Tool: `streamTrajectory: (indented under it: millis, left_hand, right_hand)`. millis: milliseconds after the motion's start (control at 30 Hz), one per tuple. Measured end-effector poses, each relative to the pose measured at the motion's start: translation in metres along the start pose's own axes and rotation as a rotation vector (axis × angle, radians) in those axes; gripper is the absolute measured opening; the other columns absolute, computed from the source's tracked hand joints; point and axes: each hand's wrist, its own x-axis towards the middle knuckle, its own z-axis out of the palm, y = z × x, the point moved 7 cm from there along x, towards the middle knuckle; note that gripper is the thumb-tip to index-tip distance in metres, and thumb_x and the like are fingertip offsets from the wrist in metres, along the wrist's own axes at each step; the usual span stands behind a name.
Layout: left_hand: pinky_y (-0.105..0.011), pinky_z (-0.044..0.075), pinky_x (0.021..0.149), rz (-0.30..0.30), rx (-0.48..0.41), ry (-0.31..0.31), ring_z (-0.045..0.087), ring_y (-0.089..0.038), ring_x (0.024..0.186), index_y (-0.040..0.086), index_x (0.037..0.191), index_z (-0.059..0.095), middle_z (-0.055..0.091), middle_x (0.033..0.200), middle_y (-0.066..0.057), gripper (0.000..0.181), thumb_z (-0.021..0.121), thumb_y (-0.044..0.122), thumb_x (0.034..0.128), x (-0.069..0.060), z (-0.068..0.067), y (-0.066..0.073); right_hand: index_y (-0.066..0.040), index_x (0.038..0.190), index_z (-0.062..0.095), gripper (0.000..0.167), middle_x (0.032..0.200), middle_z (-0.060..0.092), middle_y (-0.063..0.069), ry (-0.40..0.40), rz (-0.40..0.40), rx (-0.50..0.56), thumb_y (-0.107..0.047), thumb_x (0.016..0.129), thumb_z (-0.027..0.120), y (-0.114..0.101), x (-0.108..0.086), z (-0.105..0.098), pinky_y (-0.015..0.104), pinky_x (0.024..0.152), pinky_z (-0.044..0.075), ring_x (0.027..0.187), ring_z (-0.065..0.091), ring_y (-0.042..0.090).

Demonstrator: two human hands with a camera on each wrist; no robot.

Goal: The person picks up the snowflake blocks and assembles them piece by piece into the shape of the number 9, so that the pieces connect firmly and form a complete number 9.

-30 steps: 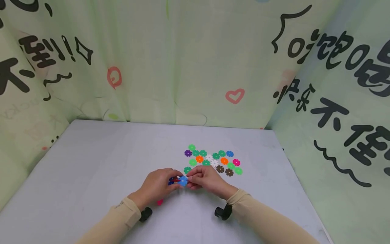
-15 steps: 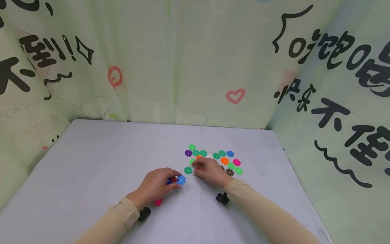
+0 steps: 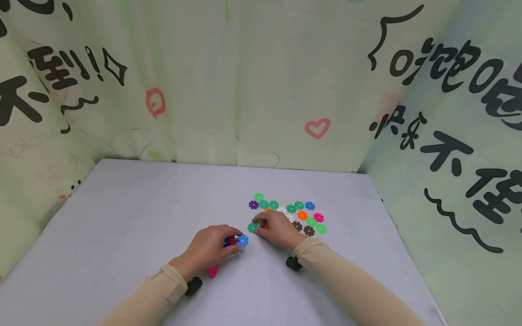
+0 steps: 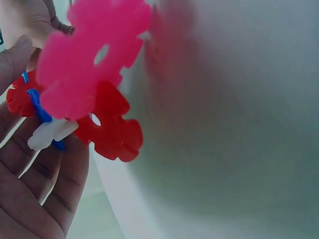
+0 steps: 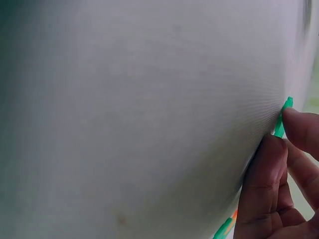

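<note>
In the head view the left hand [image 3: 210,246] grips a joined cluster of flower-shaped discs, a light blue disc [image 3: 243,240] at its right end. The left wrist view shows the cluster's pink disc [image 4: 94,59], red disc [image 4: 112,129], white disc [image 4: 50,133] and blue disc [image 4: 37,105] by the fingers. At the near-left edge of the loose discs, the right hand [image 3: 278,229] has thumb and fingertips on a green disc [image 3: 252,227]. That green disc [image 5: 282,119] stands tilted between thumb and finger in the right wrist view.
Loose discs lie on the white table [image 3: 163,194] beyond and right of the right hand, among them a purple disc [image 3: 253,205], a blue disc [image 3: 310,206], a pink disc [image 3: 318,218] and a brown disc [image 3: 309,231]. A printed curtain [image 3: 195,90] stands behind the table.
The right hand has left the cluster in the left hand, moved up and right to the loose discs, then slightly left onto the green disc. The left hand keeps its hold, almost unmoved.
</note>
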Motion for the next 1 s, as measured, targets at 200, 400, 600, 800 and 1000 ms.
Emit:
streamTrajectory:
  millis: [200, 400, 600, 800, 1000]
  left_hand:
    - [-0.029, 0.051, 0.072, -0.003, -0.004, 0.006, 0.057, -0.007, 0.079, 0.018, 0.111, 0.074, 0.068, 0.095, 0.008, 0.033, 0.083, 0.031, 0.0824, -0.001, -0.001, -0.001]
    - [-0.029, 0.051, 0.072, -0.005, 0.001, 0.01, 0.058, -0.007, 0.079, 0.017, 0.111, 0.075, 0.069, 0.096, 0.008, 0.034, 0.083, 0.032, 0.0822, -0.001, -0.002, -0.001]
    - [-0.03, 0.051, 0.073, -0.011, 0.01, 0.003, 0.057, -0.007, 0.079, 0.016, 0.112, 0.074, 0.068, 0.095, 0.007, 0.035, 0.083, 0.032, 0.0822, -0.001, -0.002, -0.001]
    - [-0.03, 0.051, 0.073, -0.03, 0.009, -0.008, 0.056, -0.007, 0.078, 0.016, 0.113, 0.074, 0.066, 0.092, 0.009, 0.036, 0.083, 0.032, 0.0825, 0.0, -0.001, -0.003]
    - [-0.031, 0.052, 0.074, -0.046, -0.004, -0.009, 0.057, -0.007, 0.078, 0.017, 0.115, 0.074, 0.067, 0.093, 0.009, 0.037, 0.083, 0.033, 0.0825, -0.001, -0.001, -0.005]
  right_hand:
    - [-0.01, 0.107, 0.071, 0.02, 0.085, 0.057, -0.003, -0.019, 0.044, 0.061, -0.013, 0.088, 0.077, 0.005, 0.0, 0.001, 0.029, 0.072, 0.049, 0.079, 0.053, 0.016]
    - [-0.011, 0.102, 0.065, 0.021, 0.088, 0.058, -0.002, -0.012, 0.095, 0.103, -0.013, 0.086, 0.079, 0.01, 0.0, 0.001, 0.03, 0.076, 0.05, 0.082, 0.054, 0.016]
    - [-0.012, 0.098, 0.062, 0.022, 0.087, 0.059, -0.002, -0.002, 0.092, 0.111, -0.011, 0.085, 0.079, 0.01, 0.0, 0.001, 0.03, 0.075, 0.05, 0.081, 0.055, 0.015]
    - [-0.014, 0.095, 0.062, 0.017, 0.084, 0.059, -0.003, -0.015, 0.086, 0.13, -0.012, 0.088, 0.077, 0.007, -0.003, 0.0, 0.028, 0.073, 0.05, 0.079, 0.056, 0.015]
    - [-0.016, 0.095, 0.065, 0.014, 0.083, 0.06, -0.006, 0.002, 0.048, 0.152, -0.012, 0.089, 0.076, -0.003, -0.017, -0.005, 0.026, 0.072, 0.051, 0.079, 0.057, 0.014]
